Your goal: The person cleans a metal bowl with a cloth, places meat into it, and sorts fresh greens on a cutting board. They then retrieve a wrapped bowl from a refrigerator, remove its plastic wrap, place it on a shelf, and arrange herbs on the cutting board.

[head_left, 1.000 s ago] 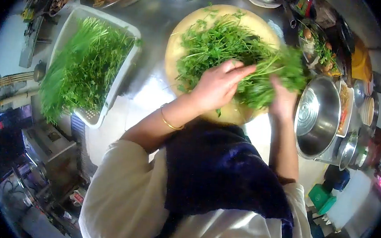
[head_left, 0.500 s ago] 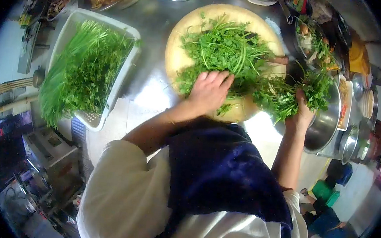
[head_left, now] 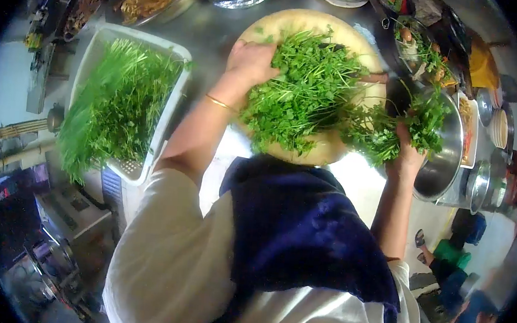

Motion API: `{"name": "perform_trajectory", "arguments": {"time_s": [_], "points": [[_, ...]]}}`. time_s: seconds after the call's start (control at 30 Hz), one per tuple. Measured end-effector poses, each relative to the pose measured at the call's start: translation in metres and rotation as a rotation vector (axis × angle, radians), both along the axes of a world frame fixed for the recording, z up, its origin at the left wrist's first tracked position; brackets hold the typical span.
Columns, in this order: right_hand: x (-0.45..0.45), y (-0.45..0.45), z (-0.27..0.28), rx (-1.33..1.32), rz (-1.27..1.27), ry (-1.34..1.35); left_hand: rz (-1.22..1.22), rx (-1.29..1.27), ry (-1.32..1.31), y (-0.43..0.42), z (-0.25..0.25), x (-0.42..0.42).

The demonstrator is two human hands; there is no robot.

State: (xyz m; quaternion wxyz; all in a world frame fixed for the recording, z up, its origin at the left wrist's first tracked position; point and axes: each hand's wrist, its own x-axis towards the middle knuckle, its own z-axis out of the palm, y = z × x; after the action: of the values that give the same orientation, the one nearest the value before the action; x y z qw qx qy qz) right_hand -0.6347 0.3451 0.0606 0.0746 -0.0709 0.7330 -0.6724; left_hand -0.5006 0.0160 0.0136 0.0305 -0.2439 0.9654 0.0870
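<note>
Your right hand [head_left: 407, 156] is closed around a bunch of greens [head_left: 431, 114], which spans the right edge of the round board [head_left: 326, 152] and overhangs the metal bowl [head_left: 441, 170]. Your left hand [head_left: 250, 61] meets the heap of greens [head_left: 304, 83] at the board's upper left edge (I can't tell whether it grips stems). You seem to be parting greens; the next move likely calls for a secure right grip, clear of the wooden handle [head_left: 374, 78].
</note>
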Motion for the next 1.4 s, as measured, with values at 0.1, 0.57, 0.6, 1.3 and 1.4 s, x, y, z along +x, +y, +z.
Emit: {"name": "perform_trajectory", "arguments": {"time_s": [0.1, 0.57, 0.6, 1.3, 1.4], "points": [[0.014, -0.001, 0.021, -0.192, -0.067, -0.198, 0.108, 0.062, 0.177, -0.020, 0.002, -0.002], [0.018, 0.011, 0.022, 0.161, -0.009, 0.054, -0.348, 0.062, 0.353, 0.138, 0.003, 0.042], [0.015, 0.016, 0.020, 0.269, -0.001, 0.072, -0.330, 0.061, 0.397, 0.141, 0.001, 0.047], [0.052, -0.016, -0.014, 0.298, 0.205, 0.068, 0.046, 0.215, 0.745, 0.101, 0.047, 0.012], [0.075, -0.068, 0.003, -0.287, 0.201, -0.298, -0.174, 0.265, 0.698, 0.134, 0.052, 0.013]]}}
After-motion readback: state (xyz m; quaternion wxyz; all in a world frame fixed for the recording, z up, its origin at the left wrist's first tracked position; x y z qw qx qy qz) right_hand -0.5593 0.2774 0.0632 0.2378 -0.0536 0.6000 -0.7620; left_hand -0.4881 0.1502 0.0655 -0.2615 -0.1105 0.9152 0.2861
